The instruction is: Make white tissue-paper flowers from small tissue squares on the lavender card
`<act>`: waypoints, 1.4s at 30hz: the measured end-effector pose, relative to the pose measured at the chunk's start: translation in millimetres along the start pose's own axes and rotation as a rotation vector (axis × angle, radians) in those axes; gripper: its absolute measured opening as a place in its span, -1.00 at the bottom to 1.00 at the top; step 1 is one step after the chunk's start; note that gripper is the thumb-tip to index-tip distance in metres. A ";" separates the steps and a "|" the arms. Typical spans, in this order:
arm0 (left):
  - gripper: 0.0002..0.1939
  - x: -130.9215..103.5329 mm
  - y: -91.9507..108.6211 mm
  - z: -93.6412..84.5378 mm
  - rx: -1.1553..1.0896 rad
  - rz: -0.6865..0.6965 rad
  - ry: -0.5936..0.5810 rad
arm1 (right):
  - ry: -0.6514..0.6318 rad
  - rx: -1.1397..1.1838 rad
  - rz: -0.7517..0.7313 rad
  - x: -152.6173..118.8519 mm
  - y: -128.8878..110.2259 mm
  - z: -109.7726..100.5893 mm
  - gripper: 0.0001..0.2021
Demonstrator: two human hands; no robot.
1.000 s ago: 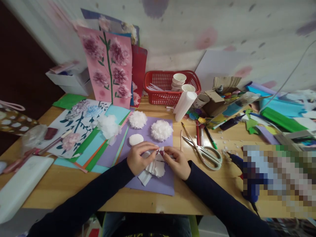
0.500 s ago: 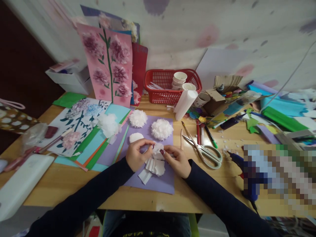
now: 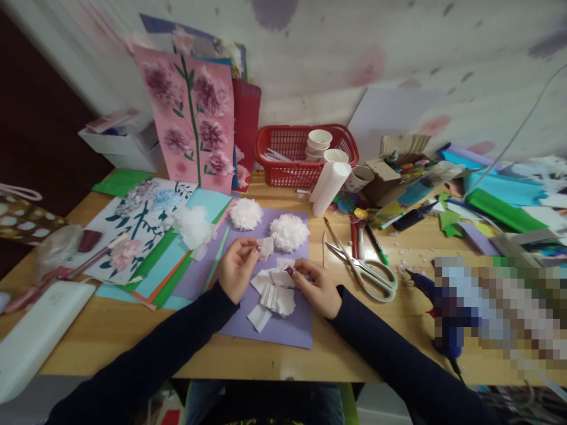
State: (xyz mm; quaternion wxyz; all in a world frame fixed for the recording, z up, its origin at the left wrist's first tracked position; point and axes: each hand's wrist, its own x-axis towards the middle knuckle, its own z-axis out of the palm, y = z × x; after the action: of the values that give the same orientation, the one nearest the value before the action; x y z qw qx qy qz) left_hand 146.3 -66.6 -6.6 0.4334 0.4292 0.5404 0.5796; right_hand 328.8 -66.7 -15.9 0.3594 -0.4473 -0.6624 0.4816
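My left hand (image 3: 238, 265) pinches a small piece of white tissue paper (image 3: 266, 248) between thumb and finger. Opposite it, my right hand (image 3: 318, 286) is closed on another thin white piece of tissue paper (image 3: 284, 263). Below the fingers, pleated white paper pieces (image 3: 277, 298) lie on a purple sheet (image 3: 290, 333). Two fluffy white paper flowers, a left one (image 3: 245, 214) and a right one (image 3: 289, 232), rest on the sheet's far part, just beyond my hands.
Scissors (image 3: 375, 279), a brush and pens lie right of the purple sheet, with a blue glue gun (image 3: 447, 319) farther right. A white paper roll (image 3: 330, 188) stands before a red basket (image 3: 292, 174). Coloured sheets (image 3: 163, 265) and a pink flower picture (image 3: 195, 118) are on the left.
My hands have moved apart, the left one going left with a piece of tissue paper. More of the white pieces below now shows.
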 end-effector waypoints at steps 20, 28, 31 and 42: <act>-0.94 -10.2 4.2 2.2 0.328 0.273 -0.335 | -0.062 0.120 0.020 -4.0 -4.6 -2.7 -0.69; -0.94 -9.8 6.4 3.1 0.196 0.178 -0.293 | -0.033 0.173 0.006 -3.9 1.4 -3.5 -0.70; -0.87 -6.0 6.4 3.7 0.078 0.013 -0.226 | -0.021 0.158 0.003 -3.9 0.7 -4.6 -0.68; -0.50 -1.4 10.1 4.2 -0.355 -0.382 -0.197 | 0.024 0.039 -0.029 -2.8 -0.9 -3.1 -0.75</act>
State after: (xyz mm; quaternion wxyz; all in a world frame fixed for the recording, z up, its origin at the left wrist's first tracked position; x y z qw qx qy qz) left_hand 150.3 -67.3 3.6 0.6539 0.2912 0.4566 0.5284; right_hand 332.4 -68.5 -14.4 0.3830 -0.4361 -0.6550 0.4839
